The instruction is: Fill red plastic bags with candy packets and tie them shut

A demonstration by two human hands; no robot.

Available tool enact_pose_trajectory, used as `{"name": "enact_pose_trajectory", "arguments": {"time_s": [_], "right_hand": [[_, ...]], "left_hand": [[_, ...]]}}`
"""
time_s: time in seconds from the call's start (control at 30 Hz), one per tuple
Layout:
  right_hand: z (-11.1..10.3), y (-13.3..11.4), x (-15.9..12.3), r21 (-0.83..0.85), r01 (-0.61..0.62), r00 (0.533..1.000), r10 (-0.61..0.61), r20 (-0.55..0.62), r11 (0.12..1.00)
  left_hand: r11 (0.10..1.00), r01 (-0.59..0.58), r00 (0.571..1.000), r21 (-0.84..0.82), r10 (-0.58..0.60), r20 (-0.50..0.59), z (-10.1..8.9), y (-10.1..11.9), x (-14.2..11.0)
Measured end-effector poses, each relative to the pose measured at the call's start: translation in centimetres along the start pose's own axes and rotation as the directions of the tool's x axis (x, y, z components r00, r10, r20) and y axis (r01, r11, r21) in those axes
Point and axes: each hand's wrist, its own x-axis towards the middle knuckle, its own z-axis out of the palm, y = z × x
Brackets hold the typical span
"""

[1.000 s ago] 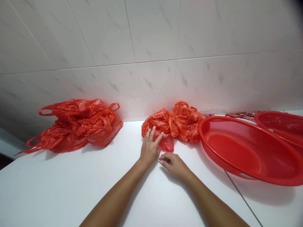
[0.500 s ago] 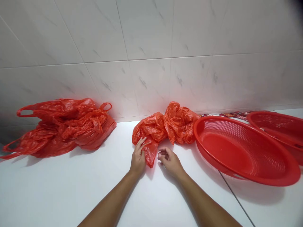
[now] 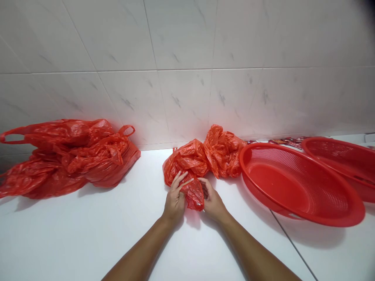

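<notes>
A crumpled red plastic bag [image 3: 191, 158] lies on the white tabletop in front of me, its near end pulled out toward me. My left hand [image 3: 175, 199] grips the left side of that end, with some fingers stretched over the plastic. From the right, my right hand [image 3: 212, 199] pinches the edge of the same end, its fingertips partly behind the film. Between the two hands the thin plastic is spread a little. Another bunched red plastic bag [image 3: 224, 152] touches it on the right, against the wall side.
A heap of red plastic bags [image 3: 96, 160] with loop handles lies at the left. To the right a large red colander [image 3: 281, 191] rests tilted, with a second red basket [image 3: 342, 160] behind it. Small shiny red packets [image 3: 288, 141] lie along the tiled wall [image 3: 187, 101].
My right hand has moved in and taken hold of the bag's near end, which was hanging as a point beside it. That end is now lifted and spread between both hands.
</notes>
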Motion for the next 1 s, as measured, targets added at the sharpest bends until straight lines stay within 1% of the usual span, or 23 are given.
{"name": "enact_pose_trajectory", "arguments": {"time_s": [0.17, 0.27, 0.33, 0.43, 0.53, 0.67, 0.77, 0.87, 1.0], "right_hand": [[0.0, -0.1, 0.0, 0.002, -0.013, 1.000, 0.013, -0.005, 1.000], [0.1, 0.3, 0.0, 0.031, 0.004, 1.000, -0.004, -0.004, 1.000], [0.1, 1.0, 0.1, 0.038, 0.016, 1.000, -0.016, 0.003, 0.999], [0.2, 2.5, 0.3, -0.009, 0.005, 1.000, -0.005, -0.008, 1.000], [0.0, 3.7, 0.7, -0.050, -0.028, 0.999, 0.026, -0.037, 0.998], [-0.2, 4.0, 1.0, -0.034, -0.017, 1.000, 0.017, -0.027, 0.999], [-0.2, 3.5, 1.0, -0.014, 0.016, 1.000, -0.017, -0.014, 1.000], [-0.1, 2.8, 0.8, -0.010, 0.028, 0.999, -0.028, -0.021, 1.000], [0.1, 2.3, 0.5, -0.076, -0.004, 0.994, -0.004, -0.109, 0.997]], "left_hand": [[1.000, 0.000, 1.000, 0.012, 0.000, 0.013, 0.0, -0.1, 0.0], [1.000, 0.005, 1.000, -0.030, -0.005, -0.004, 0.1, 0.0, 0.0], [0.996, 0.016, 0.999, -0.092, -0.019, -0.029, 0.1, 0.2, 0.1], [0.981, 0.035, 0.996, -0.189, -0.048, -0.068, -0.1, 0.6, 0.1], [0.974, 0.007, 0.994, -0.225, -0.031, -0.103, -0.6, 1.1, 0.1], [0.973, -0.119, 0.988, -0.200, 0.096, -0.121, -1.2, 1.7, -0.1], [0.973, -0.159, 0.986, -0.170, 0.147, -0.080, -1.4, 1.7, 0.0], [0.987, -0.131, 0.991, -0.090, 0.130, -0.011, -1.3, 1.1, 0.1], [0.998, -0.061, 0.998, -0.007, 0.061, 0.023, -1.1, -0.2, 0.3]]}}
